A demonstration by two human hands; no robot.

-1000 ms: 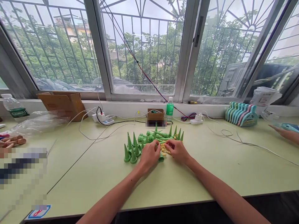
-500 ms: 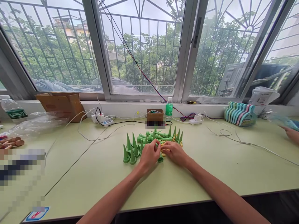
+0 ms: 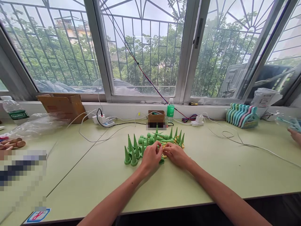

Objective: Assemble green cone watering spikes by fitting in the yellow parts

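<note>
Amid a cluster of green plastic parts, my left hand (image 3: 152,154) is closed, its thumb and fingers pinched together. My right hand (image 3: 176,153) meets it from the right, also closed in a pinch. Whatever lies between the fingertips is too small and hidden to name. The round base of a green cone (image 3: 161,161) shows just below my left fingers; whether it is held or lying there I cannot tell. Upright green cone-shaped spikes (image 3: 133,157) stand left of my left hand. Behind both hands lie green ribbed tubes (image 3: 142,140) and small yellow pieces (image 3: 182,145).
A small cardboard box (image 3: 156,115) and a green-labelled bottle (image 3: 170,110) stand at the back. White cables (image 3: 229,135) and a power strip (image 3: 197,123) lie behind. Pastel hangers (image 3: 242,116) sit right, near another person's hand (image 3: 295,136). A larger carton (image 3: 62,106) stands left.
My hands stay almost in place, with slight finger movement at the right hand. At the far right, the other person's hand and the clear bluish item have shifted a little.
</note>
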